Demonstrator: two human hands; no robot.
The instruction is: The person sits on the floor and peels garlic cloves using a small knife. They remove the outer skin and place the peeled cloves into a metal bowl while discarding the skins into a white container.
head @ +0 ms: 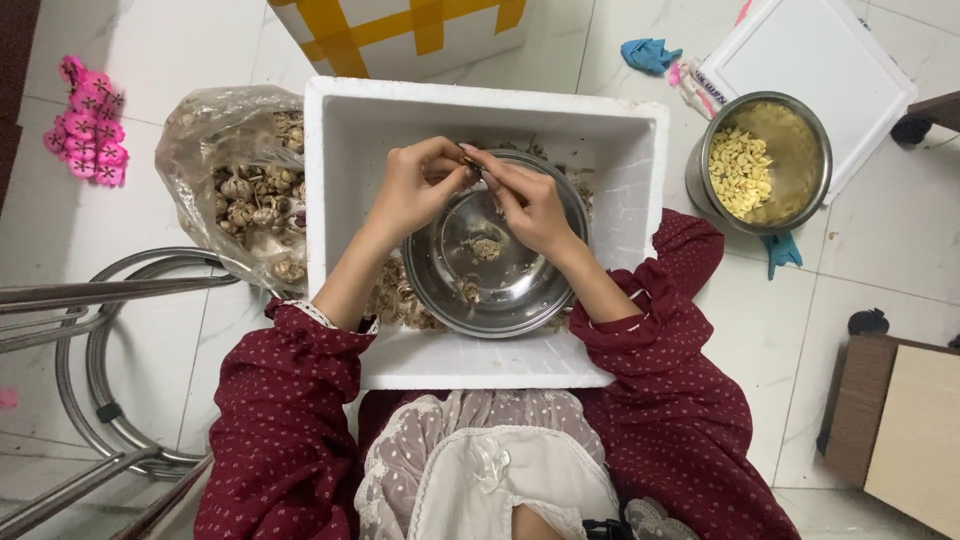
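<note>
Left hand (415, 190) & right hand (525, 200): fingertips meet over the bowl, both pinched narrow on one small dark nut (470, 163). The nut is mostly hidden betw. the fingers; shape hard to make out.

Bowl (530, 295): round, polished steel, shiny w/ reflections. Sits inside the box, under the hands. A few brown shell bits on its bottom.

Box (360, 130): white foam, rectangular, thick matte walls. It rests on the person's lap; near edge partly covered by sleeves. Brown husk scraps (400, 300) lie loose betw. bowl & box wall, partly hidden by the left forearm.

Bag (215, 140): clear crinkled plastic, just left of the box, touching it. Full of rough, knobbly brown nuts; lower part blurred by plastic glare.

Pot (810, 130): round steel, right of the box, on the floor. Holds a heap of pale yellow kernels (738, 172), smooth, small.

Lid (830, 60): white foam slab, square, behind the pot; far corner cut off by frame.

Sleeves (660, 330): maroon cloth, tiny white dots, gathered cuffs.

Floor (150, 60): glossy white tile. Pink flower-shaped piece (85, 125) far left. Blue cloth scraps (650, 53) near the lid. Metal rings & bars lower left: cut off, can't tell what they belong to.
</note>
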